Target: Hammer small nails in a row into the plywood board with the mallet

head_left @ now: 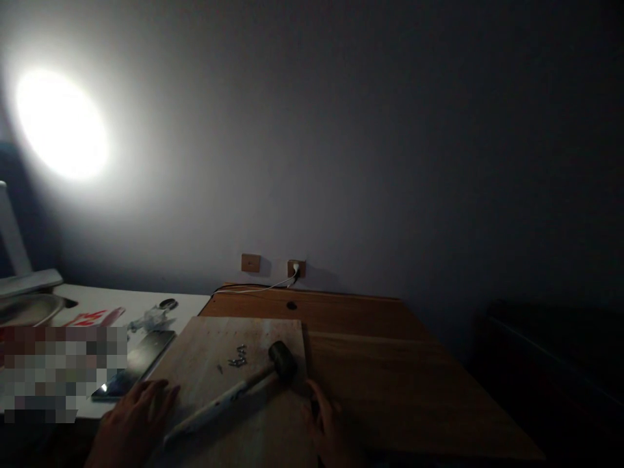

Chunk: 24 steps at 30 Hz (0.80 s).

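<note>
A light wooden board (209, 364) lies on a brown wooden table (390, 364). On the board rest a mallet (253, 383) with a dark head and pale handle, and several small screws (238, 357). My left hand (134, 422) lies flat on the board's left edge, fingers spread, holding nothing. My right hand (329, 422) rests at the board's right edge, fingers curled along it. The room is dim.
A dark phone (134, 364) lies left of the board on a white surface (121, 302) with a clear bag and small items. Two wall sockets (296, 268) with a white cable sit behind the table. A bright lamp (61, 123) glares at upper left.
</note>
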Tool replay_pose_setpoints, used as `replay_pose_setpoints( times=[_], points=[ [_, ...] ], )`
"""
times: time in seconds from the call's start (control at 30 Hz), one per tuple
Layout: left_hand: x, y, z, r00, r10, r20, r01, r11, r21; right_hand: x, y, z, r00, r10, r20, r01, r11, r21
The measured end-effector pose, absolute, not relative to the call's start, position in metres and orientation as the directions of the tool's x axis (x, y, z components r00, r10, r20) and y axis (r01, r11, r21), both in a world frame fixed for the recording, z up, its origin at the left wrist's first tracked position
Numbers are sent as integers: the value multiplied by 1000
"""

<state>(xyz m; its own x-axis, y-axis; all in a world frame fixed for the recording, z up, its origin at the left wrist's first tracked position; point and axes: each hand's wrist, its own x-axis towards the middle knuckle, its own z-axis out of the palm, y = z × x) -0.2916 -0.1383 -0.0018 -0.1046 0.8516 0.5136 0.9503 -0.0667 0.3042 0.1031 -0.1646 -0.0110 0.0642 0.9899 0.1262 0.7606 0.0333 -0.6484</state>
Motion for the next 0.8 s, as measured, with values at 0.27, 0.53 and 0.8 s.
replay_pose_setpoints(
  times=[0.27, 0.53, 0.8],
  points=[
    [-237, -151, 7, -43, 894, 447, 942, -112, 315, 150, -177, 10, 146, 982, 116, 777, -41, -628],
    [-179, -168, 8, 146, 903, 405, 890, -299, 345, 229, -198, -1, 184, 964, 194, 870, -67, -489],
    [-159, -174, 25, 318, 908, 272, 842, -403, 358, 280, -217, -3, 200, 957, 209, 884, -84, -460]
  ],
)
